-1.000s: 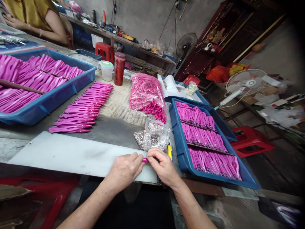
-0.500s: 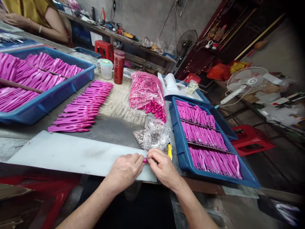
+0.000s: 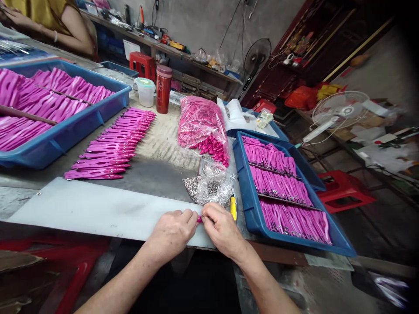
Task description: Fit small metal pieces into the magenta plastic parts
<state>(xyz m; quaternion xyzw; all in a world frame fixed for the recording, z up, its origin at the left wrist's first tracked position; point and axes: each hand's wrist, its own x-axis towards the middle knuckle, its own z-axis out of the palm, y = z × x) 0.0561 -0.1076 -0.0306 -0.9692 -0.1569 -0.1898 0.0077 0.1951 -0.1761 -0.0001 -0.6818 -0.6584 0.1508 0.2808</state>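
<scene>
Over the right end of a pale flat sheet (image 3: 98, 209), my two hands meet at a small pink plastic piece (image 3: 199, 219). My left hand (image 3: 173, 232) is closed around it, hiding most of its length. The fingertips of my right hand (image 3: 224, 229) pinch its other end; anything else between them is too small to make out. Just beyond lies an open clear bag of tiny metal parts (image 3: 212, 187). A yellow-handled tool (image 3: 233, 208) rests beside my right hand. Long pink pieces with darker pointed ends (image 3: 108, 150) lie in an overlapping row at the left.
A blue tray (image 3: 244, 192) of pink pieces stands at the right, a larger one (image 3: 68, 139) at the left. Behind are a bag of darker pink parts (image 3: 203, 122), a red bottle (image 3: 163, 89) and a lidded tub (image 3: 145, 92). Another person (image 3: 62, 26) sits at far left.
The view has shifted very slightly. Both hands stay in nearly the same place, still holding the pink plastic piece.
</scene>
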